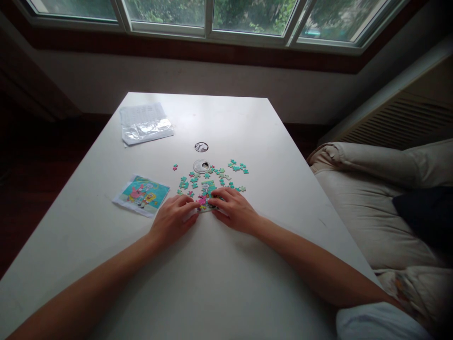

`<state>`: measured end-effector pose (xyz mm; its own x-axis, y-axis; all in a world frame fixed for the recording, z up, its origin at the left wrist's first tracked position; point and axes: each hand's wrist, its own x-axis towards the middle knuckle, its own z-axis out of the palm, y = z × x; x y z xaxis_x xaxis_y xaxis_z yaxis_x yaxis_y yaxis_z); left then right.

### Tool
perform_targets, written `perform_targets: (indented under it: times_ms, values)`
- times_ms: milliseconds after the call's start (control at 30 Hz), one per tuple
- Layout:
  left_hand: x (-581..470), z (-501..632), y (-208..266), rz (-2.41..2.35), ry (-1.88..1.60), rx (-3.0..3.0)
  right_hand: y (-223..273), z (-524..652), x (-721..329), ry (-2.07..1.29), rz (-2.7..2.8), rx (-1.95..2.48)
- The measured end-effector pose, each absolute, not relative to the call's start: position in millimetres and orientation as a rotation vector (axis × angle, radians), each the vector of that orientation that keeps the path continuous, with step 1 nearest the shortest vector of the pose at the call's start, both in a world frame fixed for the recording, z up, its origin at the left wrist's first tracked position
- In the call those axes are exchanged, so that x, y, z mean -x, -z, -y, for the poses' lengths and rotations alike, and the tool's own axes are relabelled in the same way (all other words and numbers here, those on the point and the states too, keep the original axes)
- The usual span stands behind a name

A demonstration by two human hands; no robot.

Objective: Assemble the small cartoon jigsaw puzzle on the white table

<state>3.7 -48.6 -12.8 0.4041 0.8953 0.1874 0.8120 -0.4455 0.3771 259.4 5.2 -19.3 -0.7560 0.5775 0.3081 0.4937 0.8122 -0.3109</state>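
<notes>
A partly joined jigsaw puzzle with teal and pink cartoon figures lies on the white table, between my two hands. My left hand holds its left lower edge, fingers bent and thumb close to the near edge. From the other side my right hand grips the puzzle's right part, its fingertips resting over the picture and hiding some of it. Whether a loose piece is under those fingertips I cannot make out. Several loose jigsaw pieces, mostly teal, are scattered around the puzzle's left, far and right sides.
A picture sheet in clear wrapping lies left of my left hand. Papers in a plastic sleeve are at the table's far left. Two round fittings are set in the tabletop. A beige sofa stands at the right.
</notes>
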Motion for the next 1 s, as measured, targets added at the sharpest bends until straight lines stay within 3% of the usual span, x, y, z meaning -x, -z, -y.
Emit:
perform_targets:
  times_ms: [367,667,1000]
  values:
    - [6,46,5,-1.237,-0.422,-2.708,17,-5,-260,-0.317,2.607,0.789]
    - [-4,45,10,-1.546,-0.578,-2.548,19,-5,-261,-0.315,2.616,0.809]
    - [-9,45,12,-1.527,-0.515,-2.567,18,-5,-259,-0.315,2.607,0.805]
